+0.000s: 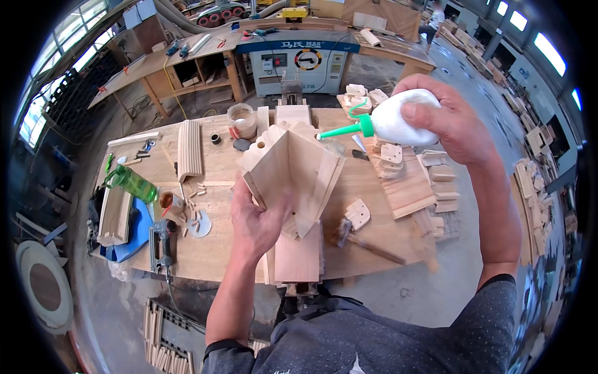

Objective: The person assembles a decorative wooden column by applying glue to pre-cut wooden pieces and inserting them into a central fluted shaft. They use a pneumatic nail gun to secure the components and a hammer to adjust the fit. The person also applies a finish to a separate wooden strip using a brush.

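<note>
My right hand (445, 115) is wrapped round a white glue bottle (402, 118) with a green nozzle, tipped sideways. The nozzle's tip is at the upper right edge of a corner-shaped wooden piece (305, 165), beside a hole there. My left hand (258, 218) grips that piece from its lower left side, with the fingers partly hidden behind it and blurred. The piece is held above a wooden block (298, 258) that lies along the middle of the workbench (218, 243).
A hammer (374, 248) and a small drilled wooden block (357, 214) lie to the right. On the left are a nail gun (163, 243), a green bottle (132, 184) and loose dowels (194, 193). A plastic tub (242, 121) stands behind the piece. A person (431, 25) is far off.
</note>
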`<action>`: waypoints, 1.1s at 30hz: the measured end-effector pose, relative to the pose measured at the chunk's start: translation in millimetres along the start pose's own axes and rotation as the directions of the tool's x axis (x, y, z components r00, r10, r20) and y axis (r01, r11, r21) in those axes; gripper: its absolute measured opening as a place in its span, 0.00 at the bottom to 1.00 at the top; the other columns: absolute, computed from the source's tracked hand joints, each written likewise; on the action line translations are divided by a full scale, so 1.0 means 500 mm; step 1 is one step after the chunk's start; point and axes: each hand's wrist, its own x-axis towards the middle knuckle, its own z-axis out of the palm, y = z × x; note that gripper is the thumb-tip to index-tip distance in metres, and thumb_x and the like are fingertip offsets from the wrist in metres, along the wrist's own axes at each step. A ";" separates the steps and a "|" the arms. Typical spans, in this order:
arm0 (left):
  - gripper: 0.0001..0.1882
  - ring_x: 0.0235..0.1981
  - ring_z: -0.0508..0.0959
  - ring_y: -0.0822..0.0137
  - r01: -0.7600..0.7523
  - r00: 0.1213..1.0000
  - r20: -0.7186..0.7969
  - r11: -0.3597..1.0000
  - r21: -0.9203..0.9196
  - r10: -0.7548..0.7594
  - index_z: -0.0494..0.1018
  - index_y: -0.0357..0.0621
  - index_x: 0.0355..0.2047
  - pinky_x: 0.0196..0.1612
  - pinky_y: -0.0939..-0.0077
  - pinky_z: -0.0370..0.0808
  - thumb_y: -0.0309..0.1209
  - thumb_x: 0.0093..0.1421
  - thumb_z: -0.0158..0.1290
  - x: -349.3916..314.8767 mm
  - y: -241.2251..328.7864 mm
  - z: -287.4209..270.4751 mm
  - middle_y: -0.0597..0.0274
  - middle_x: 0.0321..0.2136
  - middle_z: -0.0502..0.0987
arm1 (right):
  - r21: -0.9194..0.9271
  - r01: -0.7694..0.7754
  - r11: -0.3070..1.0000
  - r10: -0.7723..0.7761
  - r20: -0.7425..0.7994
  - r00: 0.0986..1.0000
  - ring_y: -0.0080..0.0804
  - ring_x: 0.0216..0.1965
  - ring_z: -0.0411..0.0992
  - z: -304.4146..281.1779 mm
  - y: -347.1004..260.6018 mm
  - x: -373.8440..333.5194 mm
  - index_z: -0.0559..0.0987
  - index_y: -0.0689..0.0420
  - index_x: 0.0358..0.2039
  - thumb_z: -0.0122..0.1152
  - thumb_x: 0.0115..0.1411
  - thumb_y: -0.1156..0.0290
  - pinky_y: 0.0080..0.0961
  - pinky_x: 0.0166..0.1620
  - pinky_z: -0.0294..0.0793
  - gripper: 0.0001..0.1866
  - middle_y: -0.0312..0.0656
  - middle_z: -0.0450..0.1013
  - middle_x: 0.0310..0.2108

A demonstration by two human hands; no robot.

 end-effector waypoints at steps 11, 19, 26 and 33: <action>0.15 0.37 0.79 0.66 -0.084 0.995 -0.045 0.993 0.086 0.089 0.71 0.39 0.54 0.43 0.73 0.75 0.23 0.69 0.53 -0.006 -0.041 -0.004 0.54 0.40 0.81 | -0.304 -0.039 0.952 0.022 -0.060 0.998 0.22 0.39 0.75 0.013 -0.058 -0.002 0.78 0.56 0.49 0.66 0.61 0.52 0.22 0.40 0.74 0.24 0.37 0.77 0.38; 0.15 0.36 0.79 0.62 -0.188 0.979 -0.065 0.977 0.105 0.195 0.71 0.38 0.55 0.42 0.70 0.75 0.22 0.68 0.53 -0.004 -0.052 0.003 0.53 0.37 0.79 | -0.594 -0.047 0.803 0.027 -0.042 0.999 0.23 0.37 0.75 0.026 -0.137 0.021 0.81 0.55 0.44 0.66 0.61 0.53 0.24 0.39 0.73 0.20 0.36 0.77 0.36; 0.17 0.41 0.79 0.67 -0.149 0.987 -0.040 0.980 0.128 0.156 0.71 0.36 0.57 0.46 0.72 0.75 0.24 0.69 0.53 -0.006 -0.042 -0.001 0.56 0.41 0.80 | -0.827 -0.024 0.561 -0.073 -0.078 0.994 0.28 0.34 0.75 0.088 -0.198 0.028 0.82 0.58 0.42 0.62 0.58 0.57 0.27 0.38 0.73 0.19 0.40 0.77 0.33; 0.16 0.45 0.79 0.65 -0.047 0.999 -0.015 0.990 0.136 0.050 0.71 0.34 0.56 0.50 0.70 0.74 0.23 0.69 0.52 -0.014 -0.025 -0.012 0.53 0.45 0.79 | -0.770 -0.037 0.637 -0.045 -0.085 0.995 0.25 0.31 0.74 0.106 -0.198 0.031 0.82 0.58 0.42 0.65 0.57 0.59 0.25 0.35 0.72 0.17 0.39 0.77 0.31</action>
